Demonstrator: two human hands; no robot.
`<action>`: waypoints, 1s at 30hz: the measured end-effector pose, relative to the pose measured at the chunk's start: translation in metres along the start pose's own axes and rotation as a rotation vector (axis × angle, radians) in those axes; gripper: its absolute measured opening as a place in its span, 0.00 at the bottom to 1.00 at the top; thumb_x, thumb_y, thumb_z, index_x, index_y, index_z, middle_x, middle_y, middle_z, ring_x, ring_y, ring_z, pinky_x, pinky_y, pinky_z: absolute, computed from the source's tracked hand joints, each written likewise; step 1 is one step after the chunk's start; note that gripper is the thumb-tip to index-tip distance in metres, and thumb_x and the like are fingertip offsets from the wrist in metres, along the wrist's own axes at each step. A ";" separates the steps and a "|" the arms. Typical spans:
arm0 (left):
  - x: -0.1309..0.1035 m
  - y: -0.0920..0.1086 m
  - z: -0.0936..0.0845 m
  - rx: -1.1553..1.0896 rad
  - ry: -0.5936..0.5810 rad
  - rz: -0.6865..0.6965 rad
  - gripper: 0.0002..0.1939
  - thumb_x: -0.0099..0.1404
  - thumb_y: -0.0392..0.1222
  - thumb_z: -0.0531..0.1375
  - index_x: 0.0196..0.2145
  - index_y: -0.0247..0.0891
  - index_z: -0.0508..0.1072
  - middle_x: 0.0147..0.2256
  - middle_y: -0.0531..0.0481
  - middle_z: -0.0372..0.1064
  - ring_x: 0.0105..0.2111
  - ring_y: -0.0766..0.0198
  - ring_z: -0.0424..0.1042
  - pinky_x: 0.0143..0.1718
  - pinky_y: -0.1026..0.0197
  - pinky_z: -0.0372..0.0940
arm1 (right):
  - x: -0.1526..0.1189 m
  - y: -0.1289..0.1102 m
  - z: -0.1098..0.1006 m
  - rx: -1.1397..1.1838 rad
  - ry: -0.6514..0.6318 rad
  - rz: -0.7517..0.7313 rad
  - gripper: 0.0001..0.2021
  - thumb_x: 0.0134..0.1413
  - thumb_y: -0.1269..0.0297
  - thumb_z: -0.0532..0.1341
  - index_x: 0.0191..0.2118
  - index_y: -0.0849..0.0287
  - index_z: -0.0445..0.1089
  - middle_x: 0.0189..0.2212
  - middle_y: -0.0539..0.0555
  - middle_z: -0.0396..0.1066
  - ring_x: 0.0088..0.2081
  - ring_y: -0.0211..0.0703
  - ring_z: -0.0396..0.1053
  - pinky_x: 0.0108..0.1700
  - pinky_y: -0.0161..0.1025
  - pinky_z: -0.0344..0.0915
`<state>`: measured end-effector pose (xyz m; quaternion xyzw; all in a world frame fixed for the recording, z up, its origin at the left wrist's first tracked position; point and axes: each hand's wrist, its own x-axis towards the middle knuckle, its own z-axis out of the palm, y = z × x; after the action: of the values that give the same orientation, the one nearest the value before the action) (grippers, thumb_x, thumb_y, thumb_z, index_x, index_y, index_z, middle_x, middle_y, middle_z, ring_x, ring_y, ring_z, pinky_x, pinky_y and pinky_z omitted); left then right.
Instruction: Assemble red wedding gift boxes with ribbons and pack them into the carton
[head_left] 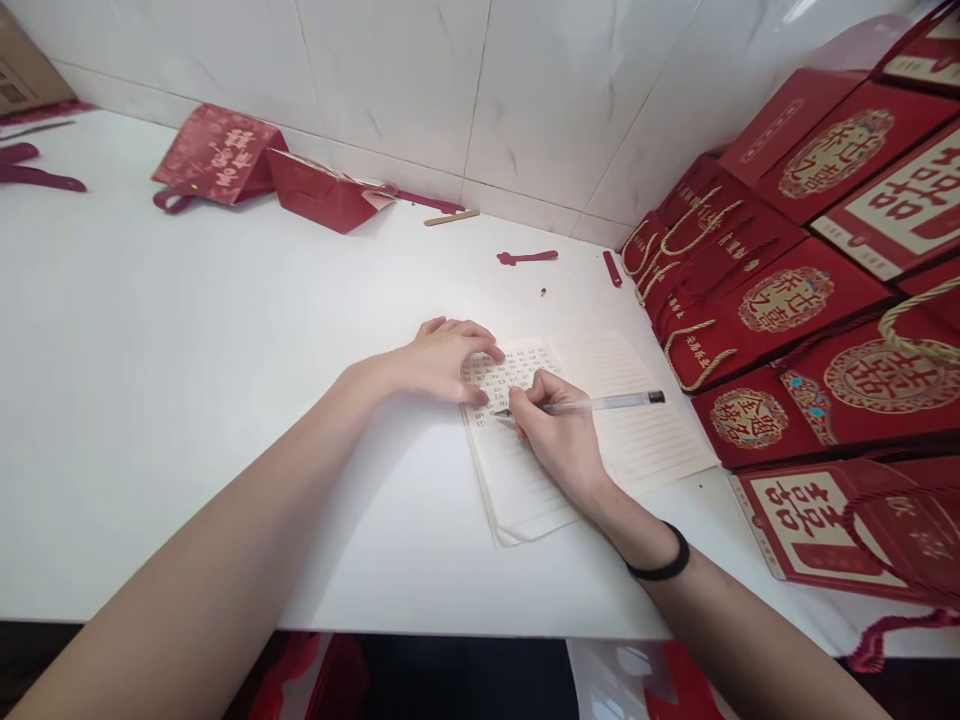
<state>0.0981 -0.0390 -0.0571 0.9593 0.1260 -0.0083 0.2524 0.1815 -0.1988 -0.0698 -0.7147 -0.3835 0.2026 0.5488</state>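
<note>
An open notebook (pixel 525 495) of lined paper lies on the white table, its left page partly filled with rows of small handwriting. My right hand (pixel 562 435) grips a clear pen (pixel 607 403) with a black end; the tip points at the lower written lines on the left page. A black band (pixel 664 560) circles the right wrist. My left hand (pixel 450 358) rests at the notebook's upper left edge, its fingers apart and curved, with thumb and fingertips on the page. Nothing is held in it.
Stacked red gift bags and boxes (pixel 780 300) with gold rope handles crowd the right side. Two red paper boxes (pixel 322 190) stand by the tiled wall (pixel 390 90). A wooden stick (pixel 451 217) and a dark red strip (pixel 529 257) lie behind the notebook. Cardboard (pixel 26 65) shows at far left.
</note>
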 end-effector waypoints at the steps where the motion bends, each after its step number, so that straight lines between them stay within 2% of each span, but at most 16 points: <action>1: 0.000 -0.001 0.000 -0.002 -0.005 0.001 0.27 0.50 0.51 0.62 0.49 0.47 0.67 0.56 0.53 0.56 0.58 0.49 0.50 0.60 0.47 0.38 | 0.000 0.000 0.000 -0.015 -0.007 -0.008 0.17 0.49 0.69 0.57 0.17 0.56 0.47 0.12 0.42 0.50 0.16 0.31 0.49 0.20 0.31 0.49; 4: -0.002 -0.001 -0.002 -0.013 -0.014 0.011 0.28 0.49 0.52 0.61 0.50 0.47 0.67 0.56 0.52 0.55 0.59 0.50 0.49 0.60 0.48 0.38 | 0.000 0.000 0.000 -0.060 -0.032 -0.014 0.16 0.47 0.70 0.56 0.17 0.56 0.46 0.13 0.42 0.47 0.16 0.31 0.46 0.20 0.32 0.47; 14: -0.003 0.002 -0.004 -0.024 -0.021 0.020 0.30 0.49 0.53 0.60 0.50 0.46 0.67 0.57 0.51 0.55 0.59 0.50 0.49 0.61 0.48 0.36 | -0.001 -0.003 -0.001 -0.127 -0.042 0.002 0.15 0.46 0.67 0.56 0.18 0.56 0.47 0.14 0.42 0.47 0.18 0.32 0.47 0.22 0.33 0.47; 20: -0.002 0.000 -0.003 -0.024 -0.019 0.034 0.30 0.49 0.53 0.60 0.50 0.46 0.67 0.57 0.51 0.55 0.59 0.50 0.50 0.61 0.48 0.36 | -0.001 -0.003 0.000 -0.114 -0.032 0.003 0.15 0.44 0.69 0.56 0.18 0.56 0.46 0.14 0.42 0.46 0.18 0.32 0.45 0.22 0.33 0.46; 25: -0.002 0.000 -0.003 -0.030 -0.015 0.030 0.29 0.48 0.53 0.60 0.50 0.47 0.67 0.56 0.51 0.55 0.58 0.50 0.49 0.61 0.48 0.36 | -0.002 -0.003 0.000 -0.113 0.046 -0.036 0.16 0.44 0.69 0.55 0.17 0.56 0.45 0.15 0.42 0.45 0.19 0.32 0.45 0.22 0.33 0.46; 30: -0.002 -0.001 -0.002 -0.038 -0.016 0.034 0.29 0.48 0.53 0.60 0.50 0.47 0.67 0.56 0.52 0.56 0.58 0.51 0.49 0.60 0.49 0.37 | -0.001 -0.002 0.000 -0.142 0.015 -0.039 0.15 0.44 0.70 0.55 0.18 0.56 0.45 0.15 0.43 0.45 0.20 0.32 0.44 0.22 0.33 0.46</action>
<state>0.0957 -0.0376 -0.0554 0.9563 0.1075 -0.0095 0.2716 0.1797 -0.1992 -0.0679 -0.7459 -0.4064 0.1588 0.5033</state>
